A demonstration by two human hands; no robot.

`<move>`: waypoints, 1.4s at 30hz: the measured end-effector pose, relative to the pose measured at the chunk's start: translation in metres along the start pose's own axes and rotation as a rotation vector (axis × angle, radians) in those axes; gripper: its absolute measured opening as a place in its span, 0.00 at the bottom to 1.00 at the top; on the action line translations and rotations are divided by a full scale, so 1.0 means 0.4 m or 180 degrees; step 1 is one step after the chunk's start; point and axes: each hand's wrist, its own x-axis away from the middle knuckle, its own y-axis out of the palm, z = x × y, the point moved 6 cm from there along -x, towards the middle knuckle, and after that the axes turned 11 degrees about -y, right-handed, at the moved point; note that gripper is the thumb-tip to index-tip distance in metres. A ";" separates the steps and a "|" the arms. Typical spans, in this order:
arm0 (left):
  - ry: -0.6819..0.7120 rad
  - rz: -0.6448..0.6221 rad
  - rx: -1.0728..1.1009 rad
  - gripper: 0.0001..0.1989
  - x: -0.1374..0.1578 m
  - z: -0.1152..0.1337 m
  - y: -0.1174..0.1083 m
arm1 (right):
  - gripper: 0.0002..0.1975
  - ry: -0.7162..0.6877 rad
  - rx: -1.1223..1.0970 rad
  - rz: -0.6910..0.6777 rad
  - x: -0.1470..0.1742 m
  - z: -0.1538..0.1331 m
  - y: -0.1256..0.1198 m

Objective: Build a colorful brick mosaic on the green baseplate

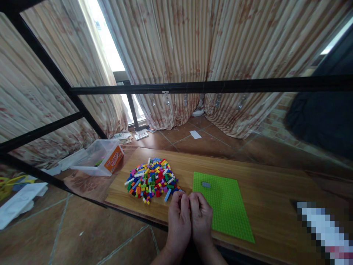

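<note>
wooden board [275, 198] before me | green studded baseplate [228, 209] right | multicoloured toy-brick heap [153, 180] left | my left hand [179, 211] and right hand [202, 211] together, fingers curled; i can't tell if they grasp anything | gray brick [206, 184] near baseplate's far left corner

Brick heap [153, 178]: small plastic building pieces in red, blue, yellow, green, white, orange and purple, unsorted, lying at mixed angles and overlapping; piled highest toward the middle, with stray pieces around the rim. One long blue brick [167, 195] lies at the heap's near right edge. Baseplate [226, 206]: bright green, four-sided, studded across its surface, lying flat to the right of the heap and apart from it; near left portion obscured. Grey brick [206, 184]: single, oblong, on the baseplate near its far left corner; whether pressed onto the studs cannot be determined.
</note>
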 end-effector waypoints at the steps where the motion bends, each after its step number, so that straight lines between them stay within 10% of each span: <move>1: 0.0005 0.0021 0.0025 0.14 -0.001 -0.001 0.002 | 0.19 0.0006 -0.0004 0.0031 0.000 0.003 0.000; 18: -0.0114 0.0229 0.0533 0.16 -0.021 -0.023 0.011 | 0.17 0.0623 -0.0574 0.0696 -0.026 0.024 -0.008; 29: -0.0508 0.0268 0.0993 0.20 -0.043 -0.041 -0.019 | 0.12 0.2363 -0.2051 0.0715 -0.001 0.111 0.055; 42: 0.0253 0.0213 -0.0709 0.16 -0.046 -0.003 -0.014 | 0.25 0.1585 -0.0535 -0.0211 -0.047 0.099 0.040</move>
